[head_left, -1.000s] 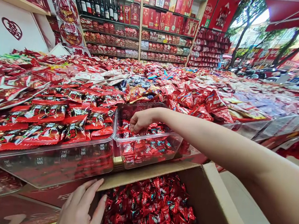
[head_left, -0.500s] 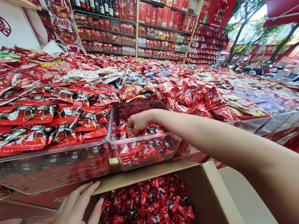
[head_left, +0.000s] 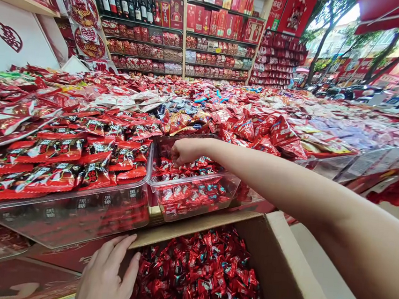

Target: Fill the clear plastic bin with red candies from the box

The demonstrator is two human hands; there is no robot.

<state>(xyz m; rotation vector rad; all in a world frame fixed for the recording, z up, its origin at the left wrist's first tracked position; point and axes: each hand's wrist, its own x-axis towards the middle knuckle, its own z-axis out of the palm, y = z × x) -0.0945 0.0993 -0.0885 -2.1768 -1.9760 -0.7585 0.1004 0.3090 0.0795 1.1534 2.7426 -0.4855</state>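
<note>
Right hand (head_left: 184, 152), fingers curled under, sits directly above the wrapped candies (head_left: 203, 165) in the clear bin (head_left: 233, 181); any grasp is hidden. Left hand (head_left: 108, 272) lies flat and spread on the cardboard box (head_left: 192, 226) rim below.

Looks like a sweet shop open to the street: heaps of red wrapped sweets (head_left: 244, 125) in clear bins (head_left: 194, 206) from 9 to 3 o'clock, shelves (head_left: 186, 30) of bottles (head_left: 129, 4) and gift boxes (head_left: 218, 24) at 12, trees (head_left: 320, 48) and parked cars (head_left: 360, 92) at 2.

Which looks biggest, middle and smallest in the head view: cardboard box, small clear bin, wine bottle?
1. cardboard box
2. small clear bin
3. wine bottle, but it stands far back, so its real size is unsure.
</note>
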